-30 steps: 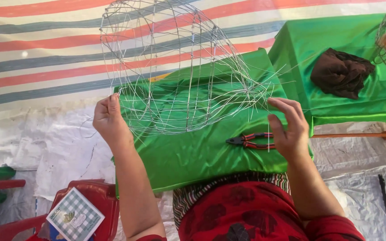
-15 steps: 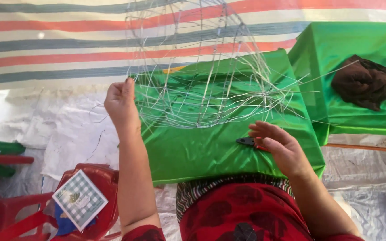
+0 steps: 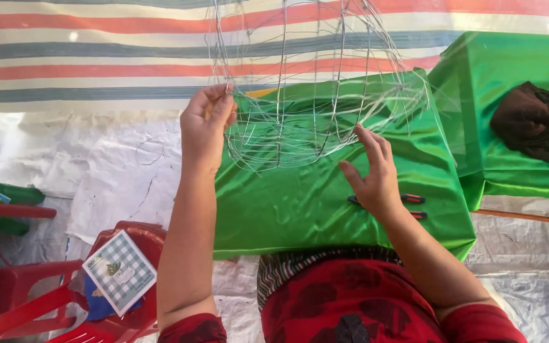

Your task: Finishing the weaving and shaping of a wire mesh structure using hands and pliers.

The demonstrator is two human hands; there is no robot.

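Pinched between thumb and fingers, the left hand [image 3: 208,124] holds one thin upright strand of the wire frame [image 3: 306,89] at its near left edge. That frame is a rounded cage of silvery wire, standing on the green satin cloth [image 3: 300,203] and rising out of the top of the view. Fingers spread and slightly curled, the right hand [image 3: 371,174] hovers open just beside the frame's lower right rim, grasping nothing; whether a fingertip touches a wire I cannot tell. Under its palm lie pliers with red handles [image 3: 414,206], flat on the cloth.

A second green-covered surface [image 3: 516,76] stands to the right, with a crumpled dark brown cloth [image 3: 535,121] on it. Behind both hangs a striped tarpaulin [image 3: 96,57] in orange, grey and cream. White plastic sheeting [image 3: 109,171] covers the ground. At lower left a red plastic chair [image 3: 39,305] carries a green-checked packet [image 3: 120,272].
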